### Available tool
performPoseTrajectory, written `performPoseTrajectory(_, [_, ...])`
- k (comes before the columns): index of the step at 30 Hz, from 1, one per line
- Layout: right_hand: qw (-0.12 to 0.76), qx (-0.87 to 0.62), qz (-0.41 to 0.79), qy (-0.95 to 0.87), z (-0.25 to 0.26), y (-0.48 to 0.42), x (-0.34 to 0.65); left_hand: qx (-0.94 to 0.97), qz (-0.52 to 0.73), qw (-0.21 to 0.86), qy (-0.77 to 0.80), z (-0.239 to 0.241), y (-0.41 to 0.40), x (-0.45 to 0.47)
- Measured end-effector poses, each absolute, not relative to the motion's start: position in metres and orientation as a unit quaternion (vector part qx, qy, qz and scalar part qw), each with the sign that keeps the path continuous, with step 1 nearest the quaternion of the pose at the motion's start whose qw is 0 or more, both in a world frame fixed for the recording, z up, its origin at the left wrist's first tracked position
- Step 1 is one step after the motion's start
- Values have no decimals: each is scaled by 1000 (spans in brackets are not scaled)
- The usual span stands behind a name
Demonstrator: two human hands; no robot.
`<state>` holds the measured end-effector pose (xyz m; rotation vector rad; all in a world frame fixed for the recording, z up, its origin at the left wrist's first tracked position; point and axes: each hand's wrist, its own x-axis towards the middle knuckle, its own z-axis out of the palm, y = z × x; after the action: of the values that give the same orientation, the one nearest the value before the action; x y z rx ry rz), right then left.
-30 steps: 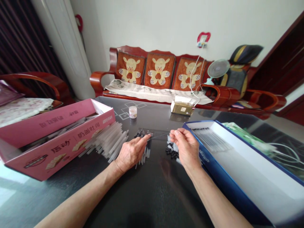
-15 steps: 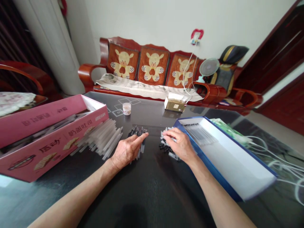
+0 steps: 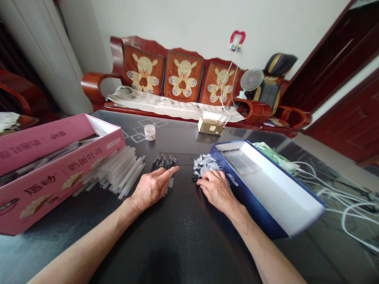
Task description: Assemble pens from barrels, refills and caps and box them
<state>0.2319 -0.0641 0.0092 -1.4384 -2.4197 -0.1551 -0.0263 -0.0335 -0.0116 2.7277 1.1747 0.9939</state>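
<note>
My left hand (image 3: 151, 187) lies flat on the dark table (image 3: 183, 240), its index finger stretched out over a bundle of dark pen refills (image 3: 163, 161). My right hand (image 3: 216, 189) is palm down at the near edge of a heap of small white and black caps (image 3: 203, 165). Its fingertips are curled in and pressed together on the table there, and what they pinch is hidden. A pile of clear plastic tubes (image 3: 120, 171) lies left of my left hand. Right of my right hand stands an open blue box (image 3: 254, 205) with clear tubes (image 3: 241, 161) at its far end.
A long pink carton (image 3: 44, 173) with more tubes stands at the left. A small white jar (image 3: 149, 132) and a tan box (image 3: 211, 126) sit farther back. White cables (image 3: 340, 189) trail at the right. A red wooden sofa (image 3: 177, 79) and a small fan (image 3: 251, 81) stand behind the table.
My right hand let go of the thin refill held between both hands and dropped down to the caps. My left hand stayed on the refills. The view swung to the right.
</note>
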Motion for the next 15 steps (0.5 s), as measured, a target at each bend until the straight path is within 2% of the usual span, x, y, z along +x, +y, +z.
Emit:
performPoseTrajectory(2, [201, -501, -28, -841, 10, -63, 230, 869, 326, 8, 371, -13, -33, -25])
performPoseTrajectory(4, [284, -502, 37, -816, 9, -62, 222, 865, 342, 9, 368, -15, -33, -24])
performPoseTrajectory(8, [448, -517, 294, -668, -3, -58, 187, 865, 335, 9, 374, -15, -33, -22])
performPoseTrajectory(11, [497, -519, 402, -568, -16, -57, 163, 870, 307, 5, 385, -13, -35, -21])
performPoseTrajectory(15, [517, -493, 419, -561, -24, -58, 155, 875, 276, 5, 399, -12, -37, -20])
